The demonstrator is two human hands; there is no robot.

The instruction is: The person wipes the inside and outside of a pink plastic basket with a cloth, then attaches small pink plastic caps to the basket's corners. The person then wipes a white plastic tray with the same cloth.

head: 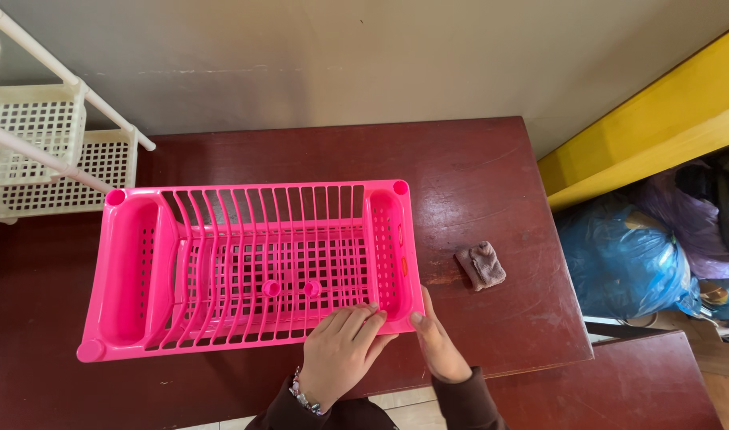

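Both hands lay open: left hand (342,350) flat on the pink dish rack (253,267), right hand (437,346) against its corner.

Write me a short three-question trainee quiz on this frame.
1. True or false: the left hand rests on the near rim of the pink dish rack.
2. Which lies right of the rack on the dark red table? A) a crumpled brownish cloth B) a sponge C) a plate
3. Fill in: the right hand touches the rack's near-right ____.

Key: 1 true; 2 A; 3 corner.
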